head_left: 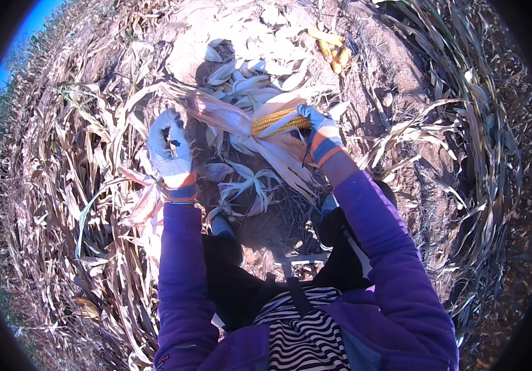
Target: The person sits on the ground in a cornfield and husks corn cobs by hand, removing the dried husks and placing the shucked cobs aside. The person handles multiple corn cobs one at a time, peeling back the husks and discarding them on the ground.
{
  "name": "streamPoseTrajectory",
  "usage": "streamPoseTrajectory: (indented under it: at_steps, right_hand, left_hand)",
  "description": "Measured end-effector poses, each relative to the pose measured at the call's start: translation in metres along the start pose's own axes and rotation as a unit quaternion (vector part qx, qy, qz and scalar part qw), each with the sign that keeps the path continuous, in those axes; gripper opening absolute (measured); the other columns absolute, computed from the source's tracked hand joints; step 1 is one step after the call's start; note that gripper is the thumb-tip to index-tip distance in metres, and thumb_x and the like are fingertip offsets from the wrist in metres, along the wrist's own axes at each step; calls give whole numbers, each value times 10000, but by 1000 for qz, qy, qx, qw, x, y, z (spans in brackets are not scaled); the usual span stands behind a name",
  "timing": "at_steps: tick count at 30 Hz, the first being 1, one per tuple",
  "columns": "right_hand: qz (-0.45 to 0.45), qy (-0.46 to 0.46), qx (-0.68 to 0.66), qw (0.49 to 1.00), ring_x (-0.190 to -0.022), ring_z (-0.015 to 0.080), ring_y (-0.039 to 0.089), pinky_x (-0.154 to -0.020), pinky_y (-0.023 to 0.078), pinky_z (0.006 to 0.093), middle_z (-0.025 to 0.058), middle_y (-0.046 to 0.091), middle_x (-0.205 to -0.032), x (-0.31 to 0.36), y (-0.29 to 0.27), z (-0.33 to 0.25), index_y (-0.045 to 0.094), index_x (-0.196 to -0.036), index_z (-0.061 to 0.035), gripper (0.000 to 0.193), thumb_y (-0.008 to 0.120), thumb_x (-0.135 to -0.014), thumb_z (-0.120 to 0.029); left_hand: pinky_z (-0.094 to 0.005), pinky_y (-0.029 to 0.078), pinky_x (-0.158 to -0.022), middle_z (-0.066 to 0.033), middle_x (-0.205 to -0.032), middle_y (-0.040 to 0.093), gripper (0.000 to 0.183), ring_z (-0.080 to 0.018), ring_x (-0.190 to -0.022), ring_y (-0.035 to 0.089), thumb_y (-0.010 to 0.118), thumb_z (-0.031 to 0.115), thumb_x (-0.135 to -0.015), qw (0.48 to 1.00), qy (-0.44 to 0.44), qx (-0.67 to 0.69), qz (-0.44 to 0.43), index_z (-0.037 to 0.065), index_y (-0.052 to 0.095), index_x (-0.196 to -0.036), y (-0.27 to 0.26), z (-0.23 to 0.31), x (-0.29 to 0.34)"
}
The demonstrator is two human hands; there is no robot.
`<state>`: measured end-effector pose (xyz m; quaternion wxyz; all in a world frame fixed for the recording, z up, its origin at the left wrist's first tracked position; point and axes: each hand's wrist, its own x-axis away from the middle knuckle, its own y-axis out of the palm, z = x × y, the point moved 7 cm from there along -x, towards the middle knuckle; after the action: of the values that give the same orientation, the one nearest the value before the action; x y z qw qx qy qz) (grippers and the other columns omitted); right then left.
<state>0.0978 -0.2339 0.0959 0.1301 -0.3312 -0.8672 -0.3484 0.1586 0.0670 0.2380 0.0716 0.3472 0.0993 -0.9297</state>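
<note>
My right hand (320,127), in a grey-blue glove with an orange cuff, grips a yellow corn cob (275,122) by its right end. Pale husk leaves (229,117) are peeled back from the cob and spread to the left and below; one strip lies across the kernels. To the left, my left hand (172,145), in a pale, dark-patched glove, is loosely curled, with a gap between thumb and fingers. Nothing shows in it. Its fingertips are near the long left end of the husk, apparently without gripping it.
Stripped husks (247,80) lie heaped on the ground ahead. Bare yellow cobs (335,51) rest at the far right of that heap. Dry corn stalks (482,136) line the right, and more dry leaves (80,179) cover the left. An opened husk (250,179) lies between my feet.
</note>
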Motion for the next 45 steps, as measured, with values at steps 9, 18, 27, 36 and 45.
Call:
streamPoseTrajectory:
  at_steps: [9, 18, 27, 36, 45]
  right_hand:
    - [-120, 24, -26, 992, -674, 191, 590, -583, 516, 331, 71, 595, -785, -4, 19, 21, 585, -907, -41, 214, 696, -729, -87]
    - [-160, 15, 47, 986, -717, 186, 613, -605, 529, 312, 89, 622, -836, 1, 20, 29, 617, -903, -12, 239, 712, -731, -149]
    - [-174, 26, 89, 980, -751, 227, 629, -600, 557, 338, 116, 628, -878, 22, 25, 17, 597, -967, 7, 300, 649, -795, -234]
    - [-184, 53, 97, 977, -804, 221, 621, -680, 552, 359, 123, 624, -914, 23, 21, 5, 592, -966, -5, 268, 642, -805, -213]
    - [-242, -26, 376, 894, -750, 144, 612, -641, 504, 263, 63, 635, -841, 46, 26, -37, 616, -1011, -28, 313, 680, -761, -204]
  left_hand:
    - [-405, 406, -875, -124, -1020, 595, 505, -304, -977, 546, 752, 201, -608, 907, 176, -209, -321, 92, 569, -1066, 92, -19, 59]
    - [-426, 303, -970, -98, -1138, 542, 692, -283, -1101, 470, 786, 287, -522, 876, 165, -302, -338, 134, 508, -1137, 95, -27, 62]
    - [-405, 336, -894, -62, -978, 609, 459, -260, -995, 526, 738, 235, -555, 876, 127, -329, -330, 169, 584, -982, 91, -52, 63]
    - [-417, 436, -758, -122, -876, 618, 384, -334, -829, 577, 695, 232, -619, 890, 97, -266, -357, 131, 567, -967, 90, -53, 66]
    - [-434, 476, -633, -131, -799, 631, 386, -352, -742, 609, 687, 228, -640, 848, 55, -346, -398, 148, 536, -986, 90, -52, 71]
